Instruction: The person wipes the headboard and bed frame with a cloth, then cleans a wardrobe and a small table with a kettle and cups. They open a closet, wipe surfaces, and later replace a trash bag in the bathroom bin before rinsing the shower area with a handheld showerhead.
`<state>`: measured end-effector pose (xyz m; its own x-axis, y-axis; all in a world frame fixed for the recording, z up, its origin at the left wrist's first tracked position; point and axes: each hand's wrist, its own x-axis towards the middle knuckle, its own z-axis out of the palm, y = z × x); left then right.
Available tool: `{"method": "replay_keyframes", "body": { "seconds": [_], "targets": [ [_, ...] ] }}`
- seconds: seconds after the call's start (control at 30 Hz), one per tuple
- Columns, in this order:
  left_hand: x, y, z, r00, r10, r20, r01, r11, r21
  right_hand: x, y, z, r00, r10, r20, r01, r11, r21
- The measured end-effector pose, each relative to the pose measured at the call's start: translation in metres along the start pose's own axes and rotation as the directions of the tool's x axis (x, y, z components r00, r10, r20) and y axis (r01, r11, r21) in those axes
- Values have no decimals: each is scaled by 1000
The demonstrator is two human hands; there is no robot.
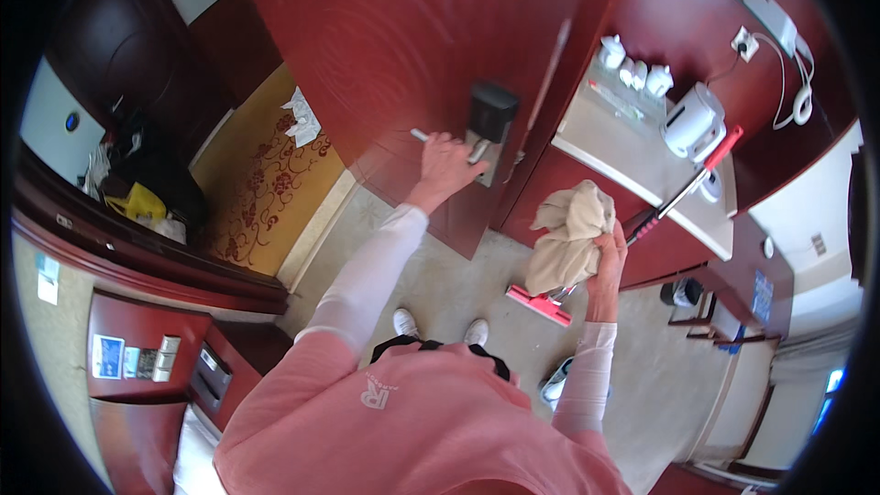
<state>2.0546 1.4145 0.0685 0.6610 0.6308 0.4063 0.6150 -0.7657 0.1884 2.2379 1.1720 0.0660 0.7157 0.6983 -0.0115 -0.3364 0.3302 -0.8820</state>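
My left hand (450, 166) rests on the lever handle (419, 135) of a dark red wooden door (399, 34), with the thumb near the metal lock plate (483, 168). Above the fingers sits the black cover of the door lock (493, 108). Closed around a bunched beige cloth (569, 240) is my right hand (612, 247). A mop with a red head (538, 304) stands beside that hand, its metal pole (680, 196) slanting up past the counter to a red grip. Whether my right hand also touches the pole is unclear.
On the counter (632, 172) at the right are an electric kettle (694, 122) and white lidded cups (610, 52). The doorway at left opens onto a patterned carpet (265, 185) with crumpled white paper (301, 118) and a cart with bags (144, 203). A waste bin (680, 292) stands near a chair.
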Motion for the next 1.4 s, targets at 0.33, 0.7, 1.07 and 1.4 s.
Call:
{"method": "replay_keyframes", "body": {
  "seconds": [0.33, 0.7, 1.07, 1.4],
  "targets": [
    [-125, -32, -73, 987, -155, -33, 158, 977, 142, 48, 12, 35, 970, -63, 233, 14, 979, 205],
    [-235, -88, -117, 904, -428, -2, 393, 828, 400, -22, -11, 203, 658, -139, 740, 93, 990, 103],
    [-294, -160, -121, 908, -408, -92, 418, 875, 246, -110, 50, 350, 476, -232, 849, 655, 737, -166],
    [-339, -214, -126, 947, -294, -127, 320, 880, 350, -158, 85, 353, 294, -471, 832, 865, 501, -22]
  ]
}}
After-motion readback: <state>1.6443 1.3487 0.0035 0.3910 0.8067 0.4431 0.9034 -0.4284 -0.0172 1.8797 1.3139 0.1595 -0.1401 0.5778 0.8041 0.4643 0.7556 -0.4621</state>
